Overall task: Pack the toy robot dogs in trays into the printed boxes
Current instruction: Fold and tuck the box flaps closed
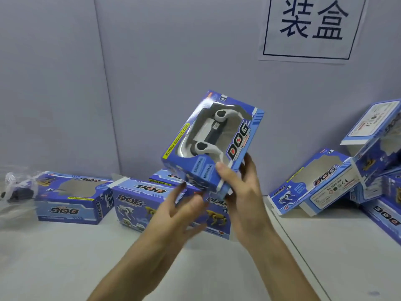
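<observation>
A blue printed box [238, 137] is held up tilted in mid-air, and a white toy robot dog [211, 130] shows through its clear window. My right hand [240, 187] grips the box at its lower end, thumb on the front face. My left hand [182, 211] is just below the box's lower left corner with fingers spread and straight; it looks blurred and holds nothing.
Several more blue printed boxes stand on the white table: one at the left [71, 198], one in the middle [138, 203], a leaning pile at the right [321, 183]. A clear tray with a toy dog [17, 187] lies at the far left. A grey wall with a paper sign [312, 27] is behind.
</observation>
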`<state>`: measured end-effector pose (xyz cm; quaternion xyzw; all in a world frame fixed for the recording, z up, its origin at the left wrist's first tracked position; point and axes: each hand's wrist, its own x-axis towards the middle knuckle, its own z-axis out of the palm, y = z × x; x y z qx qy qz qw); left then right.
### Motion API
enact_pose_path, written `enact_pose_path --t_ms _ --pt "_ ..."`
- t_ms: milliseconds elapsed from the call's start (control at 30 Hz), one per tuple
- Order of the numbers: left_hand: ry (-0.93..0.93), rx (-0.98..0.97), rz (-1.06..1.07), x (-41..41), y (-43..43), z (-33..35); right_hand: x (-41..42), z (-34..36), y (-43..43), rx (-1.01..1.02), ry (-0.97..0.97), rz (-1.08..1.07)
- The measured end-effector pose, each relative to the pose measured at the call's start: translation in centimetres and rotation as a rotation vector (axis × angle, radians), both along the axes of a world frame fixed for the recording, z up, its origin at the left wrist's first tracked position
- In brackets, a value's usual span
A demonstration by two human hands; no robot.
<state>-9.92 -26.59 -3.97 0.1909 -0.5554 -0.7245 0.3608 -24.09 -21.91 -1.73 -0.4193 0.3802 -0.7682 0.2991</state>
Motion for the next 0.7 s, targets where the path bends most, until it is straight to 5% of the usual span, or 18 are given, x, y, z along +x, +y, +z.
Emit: enact_pose_path --t_ms 300,700 --pt "0.180 0.012 0.481 2.4 -1.9 0.9 0.9 -1.3 -0.8 0.077 0.172 0.041" --pt "-0.042 -0.223 0.443 3.5 -2.7 0.9 -3.0 -1.2 0.3 0.162 0.251 0.102"
